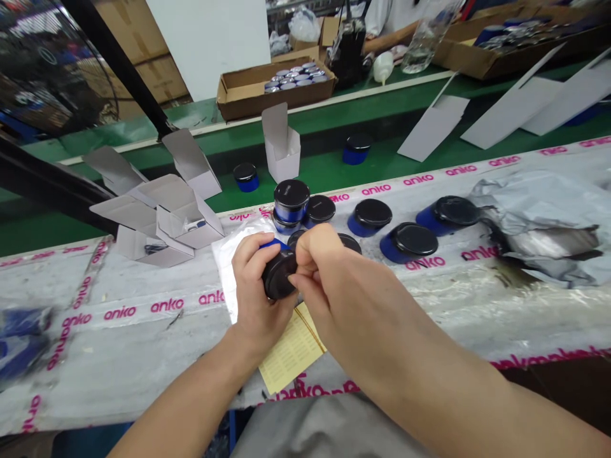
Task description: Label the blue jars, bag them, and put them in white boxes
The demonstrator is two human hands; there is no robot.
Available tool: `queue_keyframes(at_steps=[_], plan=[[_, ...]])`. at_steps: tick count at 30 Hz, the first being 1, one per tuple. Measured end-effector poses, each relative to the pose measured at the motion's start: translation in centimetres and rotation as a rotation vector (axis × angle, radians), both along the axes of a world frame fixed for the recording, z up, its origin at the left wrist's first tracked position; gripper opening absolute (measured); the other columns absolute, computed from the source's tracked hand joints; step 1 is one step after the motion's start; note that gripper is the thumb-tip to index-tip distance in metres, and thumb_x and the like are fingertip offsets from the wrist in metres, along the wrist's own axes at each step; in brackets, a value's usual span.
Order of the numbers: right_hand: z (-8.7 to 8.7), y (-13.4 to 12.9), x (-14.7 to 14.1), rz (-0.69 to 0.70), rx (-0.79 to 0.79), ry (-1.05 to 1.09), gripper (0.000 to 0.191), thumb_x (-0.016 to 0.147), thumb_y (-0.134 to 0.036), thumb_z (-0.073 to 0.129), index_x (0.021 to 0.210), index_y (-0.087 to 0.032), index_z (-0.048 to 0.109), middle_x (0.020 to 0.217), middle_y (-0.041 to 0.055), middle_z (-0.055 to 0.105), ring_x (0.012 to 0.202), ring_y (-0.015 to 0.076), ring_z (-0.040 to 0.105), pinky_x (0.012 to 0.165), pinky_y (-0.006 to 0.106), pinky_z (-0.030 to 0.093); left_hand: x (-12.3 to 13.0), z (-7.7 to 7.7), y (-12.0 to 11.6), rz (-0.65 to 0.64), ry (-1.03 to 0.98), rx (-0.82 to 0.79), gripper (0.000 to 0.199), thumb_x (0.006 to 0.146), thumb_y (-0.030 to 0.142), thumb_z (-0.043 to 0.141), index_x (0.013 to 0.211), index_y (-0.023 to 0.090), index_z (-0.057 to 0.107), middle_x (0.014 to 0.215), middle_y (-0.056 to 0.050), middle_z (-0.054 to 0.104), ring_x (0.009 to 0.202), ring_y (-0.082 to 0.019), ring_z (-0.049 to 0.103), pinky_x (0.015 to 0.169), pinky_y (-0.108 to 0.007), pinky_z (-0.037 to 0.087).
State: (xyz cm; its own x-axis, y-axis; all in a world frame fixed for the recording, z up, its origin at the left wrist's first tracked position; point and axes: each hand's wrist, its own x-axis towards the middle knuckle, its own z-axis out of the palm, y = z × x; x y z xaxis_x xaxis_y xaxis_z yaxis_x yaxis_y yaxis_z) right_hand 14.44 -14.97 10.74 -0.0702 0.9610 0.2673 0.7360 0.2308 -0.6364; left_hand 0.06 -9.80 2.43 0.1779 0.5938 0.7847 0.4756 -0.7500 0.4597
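As your left hand (258, 286) and right hand (324, 273) close narrowly on a black-lidded blue jar (279, 275), further capped jars (370, 216) stand unboxed and white cartons (284, 152) remain open.

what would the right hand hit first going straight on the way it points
The black lid of the jar held in the left hand; the right hand seems to be touching it, though depth is unclear.

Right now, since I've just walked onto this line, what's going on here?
Someone's left hand and right hand are holding a black-lidded jar, with a yellow printed leaflet below them. More blue jars with black lids lie along the anko-printed plastic cover, and white cartons stand open beyond them.
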Motion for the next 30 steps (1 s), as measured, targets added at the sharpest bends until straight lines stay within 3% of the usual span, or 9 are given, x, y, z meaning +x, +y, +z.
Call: queue_keyframes(at_steps=[14, 19, 22, 26, 30], plan=[[0.1, 0.3, -0.4, -0.003, 0.087, -0.085, 0.033, 0.082, 0.007, 0.051, 0.094, -0.023, 0.045, 0.066, -0.0058, 0.049, 0.048, 0.0107, 0.046, 0.046, 0.025, 0.032, 0.1, -0.1, -0.2, -0.017, -0.037, 0.019, 0.055, 0.084, 0.016, 0.074, 0.134, 0.024, 0.053, 0.129, -0.009, 0.059, 0.124, -0.024, 0.058, 0.108, -0.045, 0.048], [0.5, 0.6, -1.2, -0.006, 0.107, -0.264, 0.031, 0.077, 0.004, 0.058, 0.088, -0.023, 0.047, 0.065, -0.0035, 0.048, 0.053, 0.0151, 0.051, 0.05, 0.029, 0.034, -0.1, 0.0, -0.4, -0.018, -0.021, 0.024, 0.054, 0.085, 0.015, 0.072, 0.134, 0.026, 0.053, 0.129, -0.008, 0.059, 0.123, -0.024, 0.059, 0.107, -0.045, 0.049], [0.8, 0.7, -1.3, -0.033, 0.038, -0.278, 0.031, 0.078, 0.002, 0.06, 0.086, -0.024, 0.045, 0.064, -0.0036, 0.049, 0.054, 0.0161, 0.053, 0.051, 0.028, 0.035, -0.1, 0.0, -0.5, -0.023, -0.025, 0.024, 0.054, 0.085, 0.016, 0.074, 0.134, 0.026, 0.053, 0.128, -0.008, 0.059, 0.123, -0.024, 0.059, 0.107, -0.045, 0.049], [0.5, 1.0, 0.1, -0.075, -0.162, -0.092, 0.031, 0.087, -0.005, 0.062, 0.086, -0.026, 0.039, 0.057, -0.0078, 0.046, 0.049, 0.0148, 0.05, 0.046, 0.025, 0.028, 0.1, -0.1, -0.5, -0.014, -0.068, -0.015, 0.058, 0.083, 0.021, 0.079, 0.134, 0.025, 0.053, 0.129, -0.01, 0.059, 0.124, -0.025, 0.059, 0.109, -0.047, 0.047], [-0.4, 1.5, 2.6, -0.029, -0.281, 0.11, 0.022, 0.094, -0.013, 0.056, 0.084, -0.026, 0.042, 0.061, -0.0076, 0.054, 0.053, 0.0137, 0.05, 0.05, 0.025, 0.031, 0.5, -0.1, -0.3, -0.051, -0.135, -0.165, 0.059, 0.077, 0.024, 0.087, 0.127, 0.026, 0.056, 0.124, -0.008, 0.061, 0.12, -0.024, 0.061, 0.105, -0.044, 0.05]])
